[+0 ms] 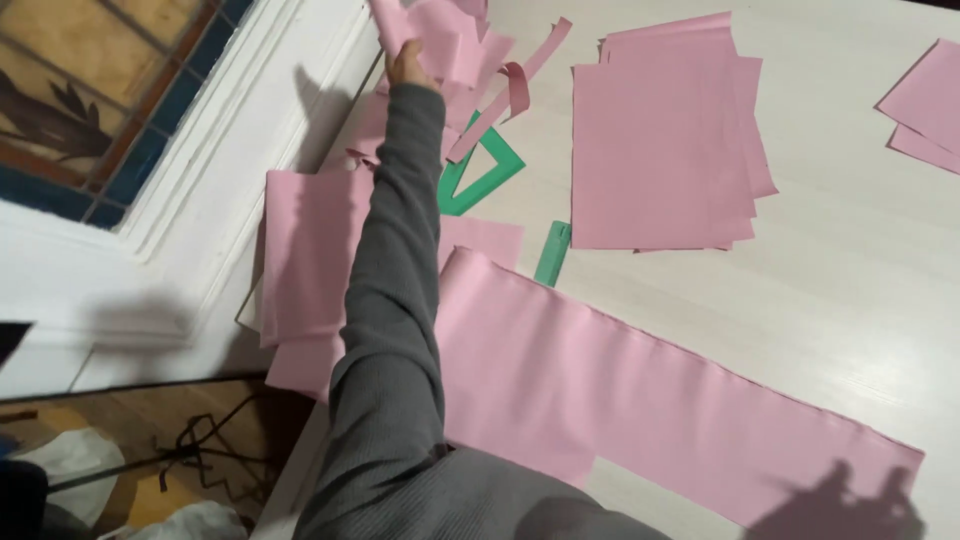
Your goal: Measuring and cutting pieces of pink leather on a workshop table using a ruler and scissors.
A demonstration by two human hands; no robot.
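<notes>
My left hand (408, 62), at the end of a grey sleeve, reaches to the far left of the white table (850, 270) and is closed on a small pink fabric piece (445, 35) lifted above a heap of pink scraps and strips (510, 90). A green triangular ruler (487, 172) lies just right of my forearm, partly hidden by it. A long pink fabric strip (650, 390) stretches across the near part of the table. My right hand is out of view; only a hand's shadow falls at the bottom right.
A stack of pink rectangles (660, 140) lies at the back centre, with more pink pieces (925, 100) at the far right. A straight green ruler (552, 255) pokes from under the strip. Pink sheets (310, 260) hang over the left edge beside a white window frame (230, 150). Cables (200, 450) lie on the floor.
</notes>
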